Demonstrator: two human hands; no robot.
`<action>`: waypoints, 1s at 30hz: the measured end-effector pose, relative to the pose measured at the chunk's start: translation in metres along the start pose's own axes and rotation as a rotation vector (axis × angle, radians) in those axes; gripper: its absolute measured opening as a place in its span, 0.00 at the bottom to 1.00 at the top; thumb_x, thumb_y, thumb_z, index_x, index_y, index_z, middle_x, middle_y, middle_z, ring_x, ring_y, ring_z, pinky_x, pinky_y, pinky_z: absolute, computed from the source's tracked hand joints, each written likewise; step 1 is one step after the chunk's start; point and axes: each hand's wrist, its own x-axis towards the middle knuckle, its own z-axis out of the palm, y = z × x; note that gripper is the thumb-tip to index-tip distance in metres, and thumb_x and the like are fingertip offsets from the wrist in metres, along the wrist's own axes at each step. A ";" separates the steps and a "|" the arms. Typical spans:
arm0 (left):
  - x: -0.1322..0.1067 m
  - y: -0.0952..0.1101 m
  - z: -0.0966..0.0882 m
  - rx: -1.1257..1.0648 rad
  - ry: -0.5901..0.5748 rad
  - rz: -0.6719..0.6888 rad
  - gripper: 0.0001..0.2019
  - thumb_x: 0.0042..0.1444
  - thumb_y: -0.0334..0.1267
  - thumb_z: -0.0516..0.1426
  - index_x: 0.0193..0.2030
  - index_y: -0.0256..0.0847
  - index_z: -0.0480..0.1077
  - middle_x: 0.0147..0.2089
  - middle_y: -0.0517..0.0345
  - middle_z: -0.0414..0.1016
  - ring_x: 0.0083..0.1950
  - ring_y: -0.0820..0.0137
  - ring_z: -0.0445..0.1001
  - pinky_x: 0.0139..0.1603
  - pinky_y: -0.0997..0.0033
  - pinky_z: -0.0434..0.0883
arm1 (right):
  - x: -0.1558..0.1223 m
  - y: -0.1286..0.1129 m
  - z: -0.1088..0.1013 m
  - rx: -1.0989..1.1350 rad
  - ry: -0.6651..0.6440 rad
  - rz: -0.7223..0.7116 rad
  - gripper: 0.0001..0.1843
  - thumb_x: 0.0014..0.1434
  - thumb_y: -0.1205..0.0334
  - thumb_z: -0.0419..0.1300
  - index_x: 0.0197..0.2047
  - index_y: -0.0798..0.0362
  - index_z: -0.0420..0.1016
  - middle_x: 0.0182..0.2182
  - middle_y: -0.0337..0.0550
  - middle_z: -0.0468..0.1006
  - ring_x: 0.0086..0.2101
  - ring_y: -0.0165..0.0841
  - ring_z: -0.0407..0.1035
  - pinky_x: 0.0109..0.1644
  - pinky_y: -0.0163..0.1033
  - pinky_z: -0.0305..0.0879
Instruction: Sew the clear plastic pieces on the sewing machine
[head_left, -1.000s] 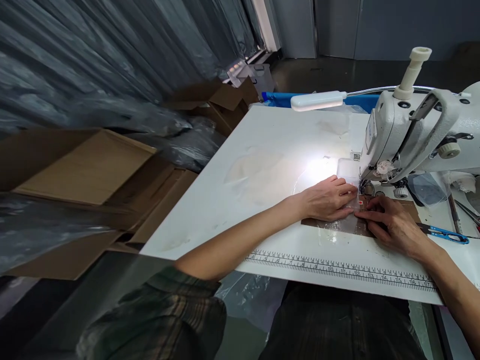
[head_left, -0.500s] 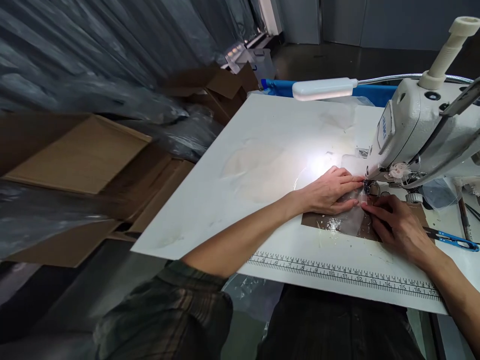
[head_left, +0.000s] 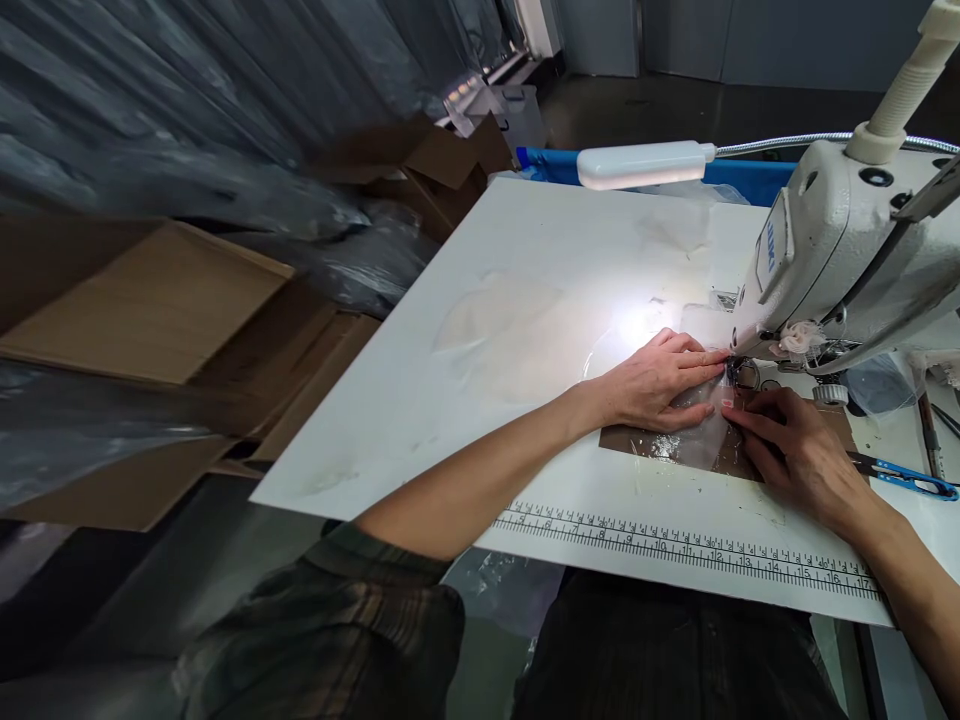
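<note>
My left hand (head_left: pixel 660 382) lies flat with fingers stretched out on a piece of sheer whitish fabric (head_left: pixel 701 447), its fingertips close to the presser foot (head_left: pixel 731 370) of the white sewing machine (head_left: pixel 814 225). From the other side, my right hand (head_left: pixel 806 455) has its fingers bent together at the fabric's edge, just in front of the foot. Its lower fingers are curled and partly hidden. Beneath the fabric, a brown plate (head_left: pixel 628 440) shows on the white sewing table (head_left: pixel 420 400).
Blue-handled thread snips (head_left: pixel 911 478) lie right of my right hand. A lamp (head_left: pixel 645 165) hangs over the table's far side. A ruler strip (head_left: pixel 675 548) runs along the front edge. Cardboard boxes (head_left: pixel 150 310) and plastic sheeting (head_left: pixel 375 255) stand at the left.
The view has shifted slightly, with the table and machine sitting a little differently in it. Both hands keep nearly the same place on the fabric by the presser foot.
</note>
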 end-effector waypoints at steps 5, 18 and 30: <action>0.000 0.000 0.000 -0.028 0.012 0.009 0.23 0.64 0.46 0.54 0.63 0.40 0.70 0.63 0.43 0.73 0.58 0.53 0.69 0.56 0.52 0.63 | -0.002 0.000 0.001 0.006 -0.002 0.024 0.19 0.67 0.63 0.52 0.54 0.47 0.81 0.44 0.52 0.75 0.40 0.41 0.71 0.40 0.48 0.75; 0.000 0.002 0.001 0.009 0.013 0.007 0.23 0.65 0.47 0.52 0.62 0.39 0.71 0.63 0.44 0.73 0.58 0.54 0.69 0.57 0.54 0.61 | 0.002 -0.001 -0.004 -0.004 0.002 -0.023 0.18 0.67 0.64 0.53 0.51 0.48 0.83 0.41 0.51 0.75 0.38 0.40 0.72 0.39 0.45 0.76; 0.000 0.008 0.002 0.154 0.034 0.050 0.23 0.67 0.45 0.49 0.60 0.33 0.70 0.63 0.41 0.73 0.54 0.55 0.70 0.56 0.54 0.62 | 0.002 0.001 -0.003 0.022 0.022 -0.015 0.18 0.67 0.64 0.53 0.51 0.49 0.83 0.40 0.50 0.75 0.37 0.39 0.73 0.38 0.46 0.76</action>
